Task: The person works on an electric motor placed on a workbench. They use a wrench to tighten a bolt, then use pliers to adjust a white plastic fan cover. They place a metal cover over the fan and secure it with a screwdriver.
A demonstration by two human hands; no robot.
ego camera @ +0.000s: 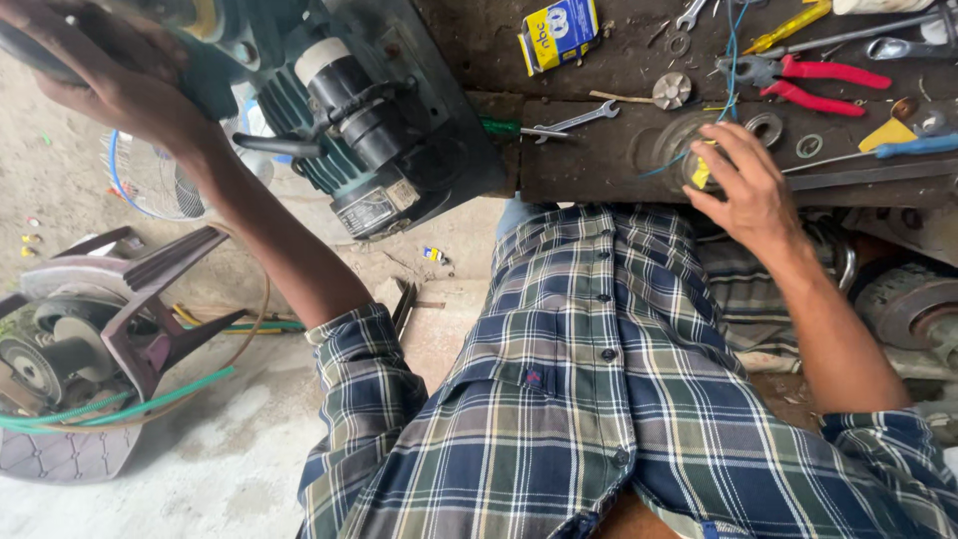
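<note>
The big teal motor housing [389,150] lies tipped at the workbench edge, and the left hand [110,85] rests on its upper end with fingers curled over the casing, apparently steadying it. To the right, the right hand [743,185] presses down on the dark workbench [599,165], fingers spread and closing over a small round part with a yellow tag [702,172]. The step in hand looks like picking up that part while the motor is held; the next move calls for a firm pinch. Beyond that hand lie red-handled pliers [813,85] and, between the hands, a spanner [574,120]. The palm hides most of the part, so its kind is unclear.
</note>
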